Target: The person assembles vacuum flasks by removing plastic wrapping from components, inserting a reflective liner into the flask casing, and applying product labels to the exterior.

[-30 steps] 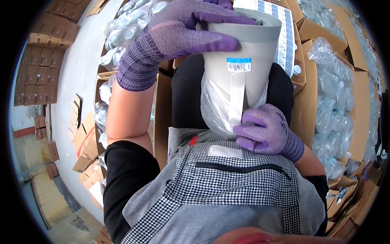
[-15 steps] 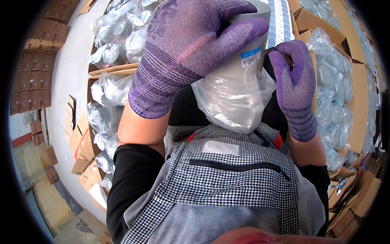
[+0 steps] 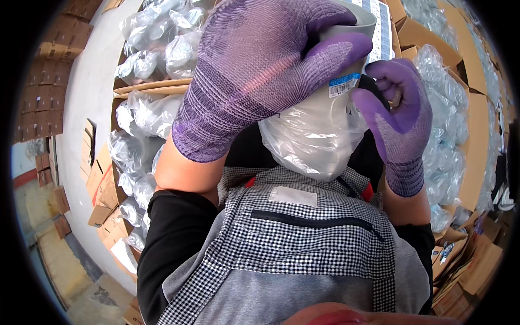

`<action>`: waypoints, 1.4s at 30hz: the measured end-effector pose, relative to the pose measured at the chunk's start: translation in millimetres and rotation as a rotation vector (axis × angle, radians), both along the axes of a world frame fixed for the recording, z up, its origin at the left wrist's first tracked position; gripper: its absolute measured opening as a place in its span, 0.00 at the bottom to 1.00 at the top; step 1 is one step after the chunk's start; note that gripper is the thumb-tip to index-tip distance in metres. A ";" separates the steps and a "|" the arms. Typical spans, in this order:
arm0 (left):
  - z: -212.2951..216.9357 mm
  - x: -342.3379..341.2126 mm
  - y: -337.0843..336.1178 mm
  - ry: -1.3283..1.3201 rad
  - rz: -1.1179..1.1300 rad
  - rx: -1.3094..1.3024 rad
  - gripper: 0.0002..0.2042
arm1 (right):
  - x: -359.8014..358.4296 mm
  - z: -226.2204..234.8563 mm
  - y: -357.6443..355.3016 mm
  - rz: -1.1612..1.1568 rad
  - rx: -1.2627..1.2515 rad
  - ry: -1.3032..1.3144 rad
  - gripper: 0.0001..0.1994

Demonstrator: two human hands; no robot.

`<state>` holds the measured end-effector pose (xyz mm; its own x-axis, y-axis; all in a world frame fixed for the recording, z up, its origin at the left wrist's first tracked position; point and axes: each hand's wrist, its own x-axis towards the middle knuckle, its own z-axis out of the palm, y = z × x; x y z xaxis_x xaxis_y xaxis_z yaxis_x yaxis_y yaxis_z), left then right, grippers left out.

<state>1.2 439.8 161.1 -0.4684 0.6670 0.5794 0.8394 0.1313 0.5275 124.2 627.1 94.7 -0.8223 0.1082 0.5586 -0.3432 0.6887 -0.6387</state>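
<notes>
Left hand (image 3: 260, 81) in purple glove, clamped over rim of grey pipe fitting (image 3: 355, 32). Right hand (image 3: 398, 111) clenched, pinching clear plastic bag (image 3: 317, 138) beside barcode label (image 3: 344, 85).

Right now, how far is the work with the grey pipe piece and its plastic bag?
Done: the clear plastic bag already covers the lower part of the grey pipe fitting, and a barcode label is on it. In hand: the left hand grips the fitting's top; the right hand pinches beside the label. Left: the top is uncovered.
</notes>
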 end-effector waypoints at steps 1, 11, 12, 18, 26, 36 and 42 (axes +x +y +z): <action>1.6 1.2 1.1 0.013 -0.003 -0.013 0.16 | -1.7 3.5 -6.6 -0.017 -0.026 -0.056 0.15; 12.6 3.2 -3.4 0.201 0.008 -0.151 0.13 | -7.6 6.7 -6.9 0.121 -0.260 -0.205 0.07; 12.1 3.2 -2.7 0.199 0.009 -0.145 0.13 | -6.5 10.5 -6.7 0.115 -0.256 -0.244 0.06; 8.3 0.5 -4.2 0.107 0.055 -0.152 0.11 | 3.0 13.6 -9.7 0.210 -0.316 -0.259 0.05; 2.6 1.9 -0.5 0.142 0.074 -0.086 0.11 | 4.5 33.1 -13.2 0.142 -0.618 -0.529 0.06; -3.9 -10.2 1.4 0.090 0.085 -0.148 0.13 | 15.3 16.7 1.7 0.465 -0.858 -0.200 0.06; -13.1 -9.7 -1.8 -0.056 0.097 -0.184 0.15 | 56.8 -69.9 96.2 0.100 -1.188 -0.086 0.03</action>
